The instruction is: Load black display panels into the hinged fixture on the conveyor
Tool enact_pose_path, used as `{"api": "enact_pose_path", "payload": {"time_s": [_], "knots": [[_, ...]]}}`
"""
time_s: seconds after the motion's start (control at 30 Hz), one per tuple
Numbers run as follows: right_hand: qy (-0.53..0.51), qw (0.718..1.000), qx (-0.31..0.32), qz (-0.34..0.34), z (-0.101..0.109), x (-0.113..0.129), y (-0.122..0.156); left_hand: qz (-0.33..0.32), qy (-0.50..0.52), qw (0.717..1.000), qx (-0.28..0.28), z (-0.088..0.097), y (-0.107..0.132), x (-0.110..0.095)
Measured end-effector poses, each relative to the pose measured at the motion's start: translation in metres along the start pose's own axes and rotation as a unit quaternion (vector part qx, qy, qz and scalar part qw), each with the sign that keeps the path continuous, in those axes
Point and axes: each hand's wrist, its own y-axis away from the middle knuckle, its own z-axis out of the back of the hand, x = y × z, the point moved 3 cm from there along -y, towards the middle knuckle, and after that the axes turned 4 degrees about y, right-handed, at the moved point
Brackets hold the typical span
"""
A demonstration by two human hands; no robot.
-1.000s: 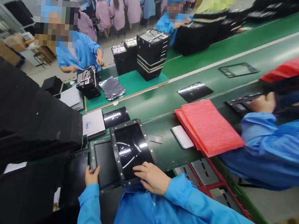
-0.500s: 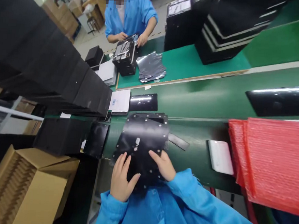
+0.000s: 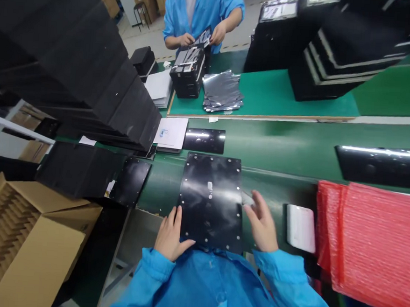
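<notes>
A black rectangular panel (image 3: 210,200) with small holes round its rim lies flat on the green belt (image 3: 290,145) right in front of me. My left hand (image 3: 170,235) rests at its near left corner, thumb on top and fingers along the edge. My right hand (image 3: 262,221) sits just off the panel's right edge, fingers spread and holding nothing. A small white label shows in the panel's middle.
A stack of red bubble bags (image 3: 374,240) and a white block (image 3: 301,228) lie to my right. Black trays (image 3: 73,69) tower at the left above a cardboard box (image 3: 26,239). Glossy black panels (image 3: 383,163) ride the belt. A person in blue (image 3: 201,8) works opposite.
The panel was glossy side up a second ago; it now lies with its back up, square to me. My right hand has come off it to the right. The view has swung left.
</notes>
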Motion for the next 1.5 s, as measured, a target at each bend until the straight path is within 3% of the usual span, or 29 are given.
{"api": "enact_pose_path", "payload": {"time_s": [0.07, 0.13, 0.27, 0.37, 0.43, 0.5, 0.63, 0.77, 0.9, 1.03, 1.13, 1.23, 1.3, 1.37, 1.5], "knots": [[0.034, 0.999, 0.018, -0.007, -0.018, -0.013, 0.014, 0.018, 0.045, 0.999, -0.012, 0.015, -0.022, 0.017], [0.066, 0.998, 0.019, 0.0, -0.035, -0.021, 0.021, 0.074, 0.062, 0.994, -0.046, 0.045, -0.056, 0.051], [0.106, 0.994, -0.018, 0.013, -0.046, -0.026, 0.018, 0.229, 0.026, 0.966, -0.12, 0.128, -0.127, 0.158], [0.144, 0.989, -0.041, 0.012, -0.041, -0.024, 0.016, 0.323, 0.025, 0.936, -0.137, 0.166, -0.155, 0.234], [0.172, 0.984, -0.046, -0.007, -0.037, -0.021, 0.021, 0.35, 0.038, 0.926, -0.132, 0.17, -0.161, 0.268], [0.184, 0.981, -0.045, -0.036, -0.037, -0.016, 0.029, 0.353, 0.057, 0.925, -0.129, 0.163, -0.159, 0.288], [0.19, 0.976, -0.066, -0.084, -0.041, -0.002, 0.038, 0.343, 0.129, 0.923, -0.115, 0.132, -0.144, 0.299], [0.197, 0.971, -0.086, -0.103, -0.043, 0.006, 0.035, 0.329, 0.224, 0.914, -0.074, 0.098, -0.133, 0.286], [0.231, 0.964, -0.096, -0.087, -0.043, 0.013, 0.032, 0.328, 0.284, 0.899, -0.057, 0.082, -0.122, 0.249], [0.332, 0.934, -0.081, -0.105, -0.04, 0.022, 0.032, 0.305, 0.412, 0.855, -0.079, 0.086, -0.112, 0.179], [0.398, 0.91, -0.029, -0.113, -0.029, 0.021, 0.03, 0.269, 0.479, 0.834, -0.047, 0.09, -0.114, 0.115], [0.339, 0.938, 0.035, -0.059, -0.012, 0.004, 0.016, 0.25, 0.463, 0.851, -0.007, 0.087, -0.121, 0.061], [0.294, 0.955, 0.04, -0.015, -0.001, -0.017, -0.002, 0.253, 0.456, 0.853, 0.004, 0.08, -0.123, 0.036], [0.312, 0.95, 0.019, 0.016, 0.003, -0.043, -0.024, 0.24, 0.457, 0.857, -0.011, 0.072, -0.124, 0.017], [0.391, 0.918, 0.022, 0.058, 0.0, -0.086, -0.055, 0.108, 0.437, 0.889, -0.089, 0.06, -0.127, -0.013]]}}
